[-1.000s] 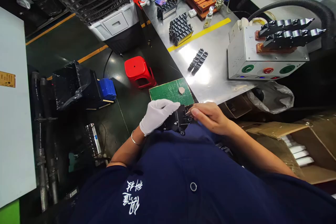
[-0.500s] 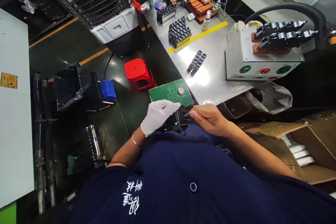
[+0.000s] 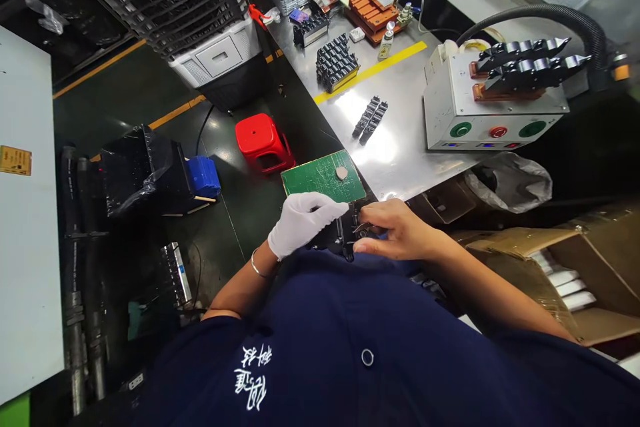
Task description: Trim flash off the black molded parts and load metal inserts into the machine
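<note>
My left hand (image 3: 303, 223), in a white glove, is closed on a black moulded plastic part (image 3: 336, 235) in front of my body. Its fingers cover much of the part's left and upper side. My bare right hand (image 3: 400, 232) is at the part's right edge, thumb below and index finger above. Between them shows a thin metal blade (image 3: 359, 229), mostly hidden by the fingers. Just beyond both hands lies a green board (image 3: 320, 175) with a small pale, rounded piece (image 3: 341, 173) on it.
The metal bench (image 3: 400, 177) carries two black strips (image 3: 370, 120), stacked black parts (image 3: 337, 63), a small bottle (image 3: 386, 41) and an orange fixture (image 3: 373, 10). A control box (image 3: 493, 113) stands right. A red stool (image 3: 260, 137) and cardboard box (image 3: 530, 247) flank me.
My right thumb has moved down and away from the index finger, along the part's right edge. My left hand keeps its hold nearly unmoved. The view has shifted slightly.
</note>
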Demonstrator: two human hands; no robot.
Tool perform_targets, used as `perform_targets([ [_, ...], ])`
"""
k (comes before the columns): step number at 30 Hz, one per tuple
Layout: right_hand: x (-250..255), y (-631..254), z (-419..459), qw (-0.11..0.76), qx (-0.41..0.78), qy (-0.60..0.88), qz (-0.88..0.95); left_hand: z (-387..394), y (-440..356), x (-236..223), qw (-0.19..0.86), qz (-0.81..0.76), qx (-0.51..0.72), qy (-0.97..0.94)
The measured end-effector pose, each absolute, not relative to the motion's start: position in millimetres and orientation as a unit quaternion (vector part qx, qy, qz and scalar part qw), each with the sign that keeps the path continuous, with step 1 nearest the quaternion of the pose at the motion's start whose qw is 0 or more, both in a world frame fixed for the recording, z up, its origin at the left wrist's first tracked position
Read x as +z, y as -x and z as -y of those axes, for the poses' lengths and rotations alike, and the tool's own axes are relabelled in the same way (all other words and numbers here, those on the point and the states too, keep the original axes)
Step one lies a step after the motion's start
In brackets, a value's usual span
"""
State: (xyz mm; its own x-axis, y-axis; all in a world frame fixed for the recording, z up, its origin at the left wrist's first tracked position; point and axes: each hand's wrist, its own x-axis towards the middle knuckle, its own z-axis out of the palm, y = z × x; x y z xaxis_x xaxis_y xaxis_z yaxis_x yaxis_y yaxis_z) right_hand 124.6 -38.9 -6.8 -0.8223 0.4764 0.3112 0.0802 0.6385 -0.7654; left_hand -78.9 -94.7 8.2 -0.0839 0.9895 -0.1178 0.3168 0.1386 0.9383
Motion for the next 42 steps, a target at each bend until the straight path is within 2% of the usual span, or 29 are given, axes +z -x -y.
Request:
perform_targets([
  [7, -11.0, -124.9, 41.5, 0.260, 0.373, 0.185, 0.871, 94.4, 73.1, 4.6, 0.411, -0.647, 0.408, -0.496],
  [20, -17.9, -121.5, 43.2, 0.327, 0.217, 0.228, 0.891, 95.1, 60.7, -2.8, 0.448, -0.672, 0.476, -0.347],
  [27, -23.0, -121.4, 39.7, 0.323, 0.163, 0.254, 0.897, 94.5, 57.1, -2.2, 0.466, -0.659, 0.509, -0.298],
  [35, -23.8, -116.6, 39.7, 0.332, 0.154, 0.259, 0.894, 92.1, 54.4, -3.3, 0.505, -0.643, 0.530, -0.223],
  [42, -24.1, -115.6, 37.0, 0.312, 0.184, 0.245, 0.899, 90.5, 55.5, -5.9, 0.511, -0.638, 0.528, -0.231],
])
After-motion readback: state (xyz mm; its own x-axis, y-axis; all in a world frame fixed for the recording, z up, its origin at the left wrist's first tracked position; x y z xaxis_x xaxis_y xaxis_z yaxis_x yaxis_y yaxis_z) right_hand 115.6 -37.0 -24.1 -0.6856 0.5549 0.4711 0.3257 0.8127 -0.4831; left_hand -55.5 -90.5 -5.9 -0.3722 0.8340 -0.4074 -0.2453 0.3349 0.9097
